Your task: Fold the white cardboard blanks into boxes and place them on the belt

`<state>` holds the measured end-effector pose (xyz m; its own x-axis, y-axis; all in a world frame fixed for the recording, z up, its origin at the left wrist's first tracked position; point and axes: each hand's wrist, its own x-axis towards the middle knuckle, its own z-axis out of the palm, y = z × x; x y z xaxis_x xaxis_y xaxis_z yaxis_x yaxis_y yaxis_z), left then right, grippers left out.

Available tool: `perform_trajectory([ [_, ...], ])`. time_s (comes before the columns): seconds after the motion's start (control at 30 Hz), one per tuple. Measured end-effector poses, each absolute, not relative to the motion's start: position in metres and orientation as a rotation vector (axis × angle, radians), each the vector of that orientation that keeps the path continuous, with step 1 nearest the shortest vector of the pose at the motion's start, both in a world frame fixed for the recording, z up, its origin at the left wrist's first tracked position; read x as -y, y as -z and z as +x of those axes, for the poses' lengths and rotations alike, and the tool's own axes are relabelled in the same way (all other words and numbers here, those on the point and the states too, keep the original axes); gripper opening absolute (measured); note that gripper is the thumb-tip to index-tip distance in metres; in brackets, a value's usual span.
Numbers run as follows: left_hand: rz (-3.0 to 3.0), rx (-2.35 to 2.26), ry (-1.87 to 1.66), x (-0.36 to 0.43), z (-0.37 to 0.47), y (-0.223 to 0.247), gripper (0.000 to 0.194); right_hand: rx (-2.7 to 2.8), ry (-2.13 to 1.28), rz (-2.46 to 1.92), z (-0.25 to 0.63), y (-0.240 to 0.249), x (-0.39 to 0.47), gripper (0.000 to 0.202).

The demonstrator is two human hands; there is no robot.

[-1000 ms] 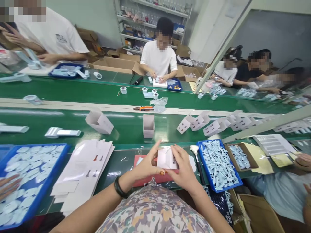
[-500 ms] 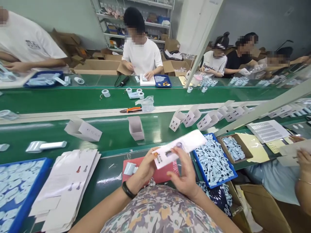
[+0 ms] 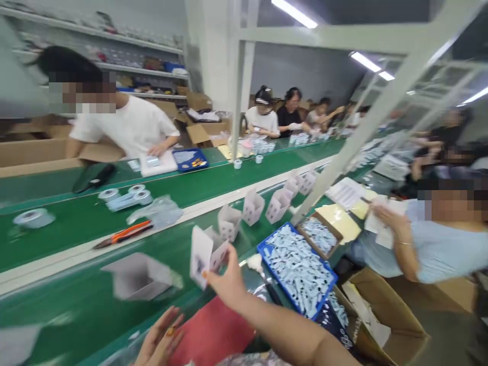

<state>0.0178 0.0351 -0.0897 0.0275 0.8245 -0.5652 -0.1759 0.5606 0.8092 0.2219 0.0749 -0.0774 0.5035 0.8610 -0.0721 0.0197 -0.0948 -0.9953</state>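
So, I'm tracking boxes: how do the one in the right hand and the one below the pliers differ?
The held box is pinched in the right hand; the loose box sits untouched on the belt. The held box shows dark print; the loose box's visible sides look plain, though blurred. Both are pale.

Orange-handled pliers [image 3: 125,235], a clear plastic bag [image 3: 162,211], open white cartons [image 3: 254,207] and a blue tray [image 3: 285,283] are carried by the green workbench [image 3: 87,328].

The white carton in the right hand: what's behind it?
Behind the held carton, another white carton stands on the green belt, with more cartons beyond. The belt directly behind is hidden.
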Motion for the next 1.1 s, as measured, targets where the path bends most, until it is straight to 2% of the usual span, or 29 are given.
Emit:
perform_trajectory([
  [0.1, 0.607, -1.463, -0.837, -0.006, -0.009, 0.083, 0.071, 0.831, -0.690, -1.666, 0.230, 0.088, -0.103, 0.091],
  [0.23, 0.492, -1.637, -0.942, 0.037, -0.050, 0.081, 0.074, 0.961, -0.418, -1.801, 0.229, 0.127, -0.135, 0.092],
  [0.37, 0.467, -1.696, -0.906, 0.066, -0.094, 0.087, 0.071, 0.908, -0.337, -1.903, 0.221, 0.164, -0.140, 0.090],
  [0.5, 0.712, -1.812, -0.887, 0.072, -0.153, 0.093, 0.068, 0.802, -0.299, -1.969, 0.215, 0.181, -0.139, 0.094],
  [0.67, 1.334, -2.132, -0.713, 0.054, -0.233, 0.095, 0.071, 0.656, -0.341, -2.053, 0.212, 0.176, -0.144, 0.096],
  [0.77, 1.712, -2.289, -0.475, 0.046, -0.253, 0.093, 0.074, 0.598, -0.443, -2.094, 0.205, 0.172, -0.147, 0.087],
  [0.83, 1.731, -2.372, -0.167, 0.042, -0.258, 0.096, 0.088, 0.564, -0.505, -2.128, 0.198, 0.174, -0.148, 0.075],
  [0.9, 1.685, -2.402, 0.043, 0.041, -0.260, 0.103, 0.086, 0.549, -0.549, -2.150, 0.190, 0.177, -0.143, 0.071],
  [1.0, 1.663, -2.381, 0.109, 0.048, -0.259, 0.111, 0.073, 0.615, -0.575, -2.119, 0.177, 0.175, -0.117, 0.067],
  [1.1, 1.639, -2.367, 0.143, 0.056, -0.255, 0.115, 0.087, 0.773, -0.603, -2.019, 0.144, 0.160, -0.081, 0.057],
])
